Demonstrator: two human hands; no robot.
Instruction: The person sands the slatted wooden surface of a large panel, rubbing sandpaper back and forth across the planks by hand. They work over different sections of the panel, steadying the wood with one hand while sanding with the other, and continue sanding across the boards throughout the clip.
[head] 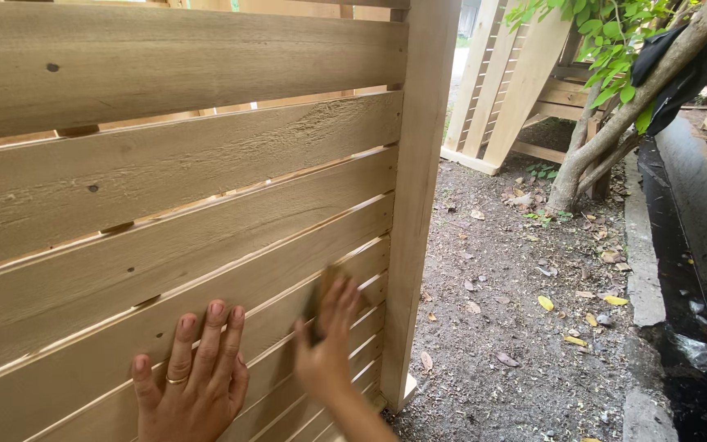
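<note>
Small tan sanding block (326,282), blurred, pressed against a lower slat of the pale horizontal-slat wooden panel (206,147), near its upright corner post (415,205). Right hand (325,344): grip clenched around the block. Left hand (194,385): grip released, palm flat, fingers spread on the slats, bracing. Good practice, as judged: stroke along the grain with even pressure. Right: bare soil, tree trunk (615,131).

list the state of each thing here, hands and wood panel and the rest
left hand: flat on the slats, fingers spread, ring on
right hand: grip closed on sanding pad
sanding pad: pressed against a slat
wood panel: upright, bare wood
second panel: leaning by the tree
</note>
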